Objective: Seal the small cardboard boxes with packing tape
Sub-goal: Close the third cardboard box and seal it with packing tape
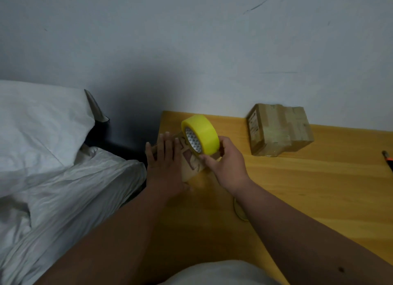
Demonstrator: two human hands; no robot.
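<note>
- While the left hand (164, 157) lies flat with straight fingers on the box (192, 167) at the near left corner of the surface (308, 189), the right hand (227, 163) grips the yellow tape roll (202, 135), thumb and fingers curled round it just above that box.
- I judge this box to be mid-sealing: some glossy tape seems to lie on its top, but the hands hide most of it, so I cannot tell how much is done.
- The second box (278, 129) sits well apart by the wall, wrapped in tape strips; it looks finished.
- Left, by my reading: run and cut the strip on the near box.
- Count: two boxes, one tape roll, two hands.
- A dark tool with an orange band (388, 159) pokes in at the right edge; what it is I cannot tell.
- A bed (53, 157) lies beside the surface on the left.
</note>
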